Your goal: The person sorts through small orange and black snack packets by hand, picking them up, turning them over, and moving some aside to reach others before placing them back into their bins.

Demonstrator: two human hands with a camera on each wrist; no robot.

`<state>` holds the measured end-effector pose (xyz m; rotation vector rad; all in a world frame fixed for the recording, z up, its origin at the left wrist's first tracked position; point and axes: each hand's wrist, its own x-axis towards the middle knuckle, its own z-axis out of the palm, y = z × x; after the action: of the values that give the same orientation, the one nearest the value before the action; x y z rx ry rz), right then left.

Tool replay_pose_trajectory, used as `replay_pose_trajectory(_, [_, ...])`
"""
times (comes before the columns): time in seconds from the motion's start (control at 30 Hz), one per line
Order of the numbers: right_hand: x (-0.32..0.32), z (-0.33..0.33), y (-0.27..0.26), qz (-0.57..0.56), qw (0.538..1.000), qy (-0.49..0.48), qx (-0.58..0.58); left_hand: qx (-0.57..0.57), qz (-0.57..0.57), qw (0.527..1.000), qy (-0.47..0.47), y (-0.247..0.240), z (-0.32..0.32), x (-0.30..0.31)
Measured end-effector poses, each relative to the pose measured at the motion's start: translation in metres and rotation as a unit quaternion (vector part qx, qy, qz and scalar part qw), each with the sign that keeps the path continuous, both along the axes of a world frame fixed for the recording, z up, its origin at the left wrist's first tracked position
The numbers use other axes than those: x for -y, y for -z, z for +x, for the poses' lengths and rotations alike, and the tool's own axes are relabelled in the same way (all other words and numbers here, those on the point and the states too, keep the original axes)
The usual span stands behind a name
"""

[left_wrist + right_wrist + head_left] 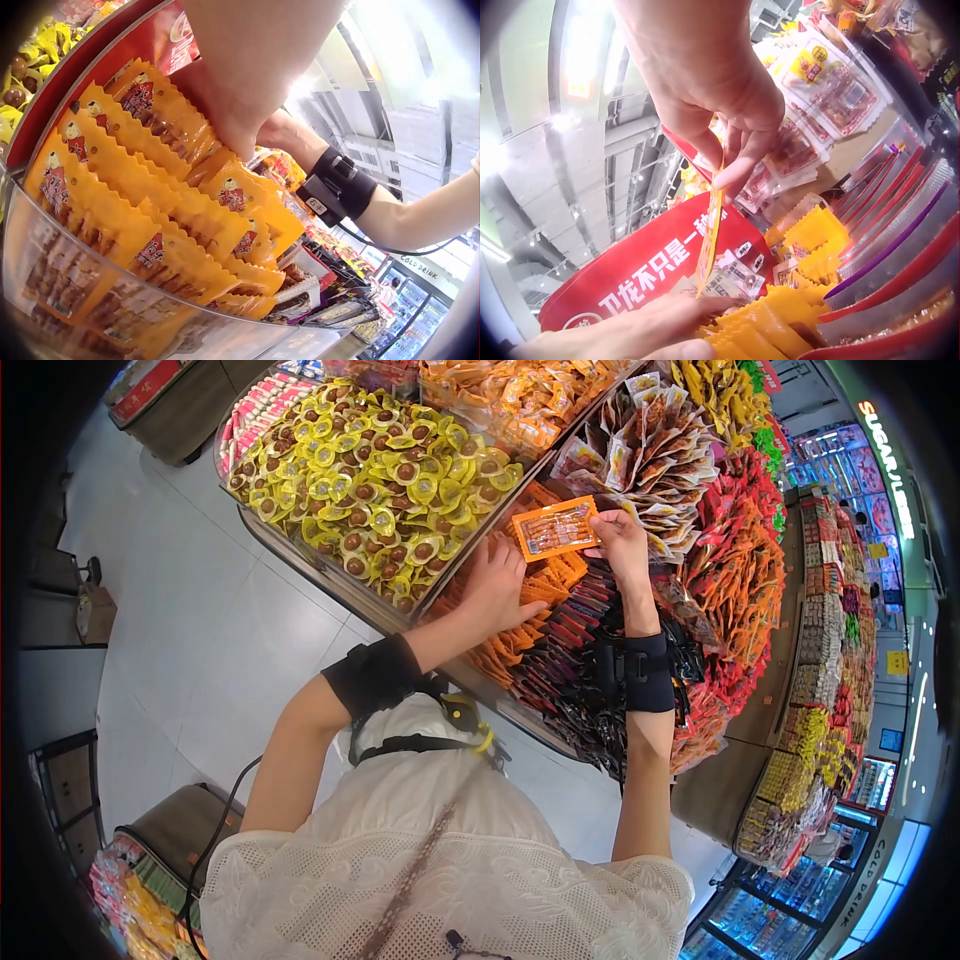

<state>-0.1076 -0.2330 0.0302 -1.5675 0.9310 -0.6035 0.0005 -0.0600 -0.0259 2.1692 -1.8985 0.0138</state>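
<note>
My right hand [622, 545] pinches one edge of a small orange snack packet [556, 529] between thumb and fingers. It holds the packet above the bin, and its clear window shows brown sticks inside. Seen edge-on in the right wrist view, the packet [711, 232] hangs from the fingertips. My left hand [495, 588] lies over the row of orange packets [558, 575], fingers extended and thumb spread. The right wrist view shows the left fingers [652, 326] close below the held packet. Many matching packets [172, 195] stand upright in a clear-fronted bin in the left wrist view.
Yellow-wrapped round candies [350, 490] fill the bin at left. Dark packets [560, 660] and red packets [735, 600] lie to the right, with white packets [650, 460] farther back. A red printed divider [660, 262] stands behind the orange packets. Clear bin walls [150, 300] edge the front.
</note>
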Motion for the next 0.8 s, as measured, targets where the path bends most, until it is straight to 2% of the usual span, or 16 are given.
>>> replay_pose_trajectory(0.17, [0.003, 0.001, 0.002, -0.036, 0.999, 0.007, 0.015, 0.028, -0.006, 1.000, -0.007, 0.002, -0.001, 0.000])
replay_pose_trajectory(0.3, [-0.001, 0.012, 0.011, -0.139, 0.989, -0.035, -0.044, 0.024, -0.011, 1.000, -0.005, 0.004, 0.000, 0.000])
replay_pose_trajectory(0.4, [-0.007, 0.024, 0.014, -0.304, 0.938, -0.062, -0.157, 0.014, -0.010, 1.000, -0.006, 0.002, 0.000, 0.001])
replay_pose_trajectory(0.6, [-0.008, 0.046, 0.038, -0.389, 0.887, -0.153, -0.193, 0.003, -0.018, 1.000, -0.003, 0.004, 0.000, 0.001])
replay_pose_trajectory(0.73, [-0.010, 0.053, 0.054, -0.365, 0.876, -0.183, -0.258, -0.005, -0.021, 1.000, -0.005, 0.005, 0.000, 0.001])
replay_pose_trajectory(0.8, [-0.012, 0.056, 0.053, -0.327, 0.888, -0.191, -0.260, -0.006, -0.020, 1.000, -0.004, 0.006, 0.001, 0.002])
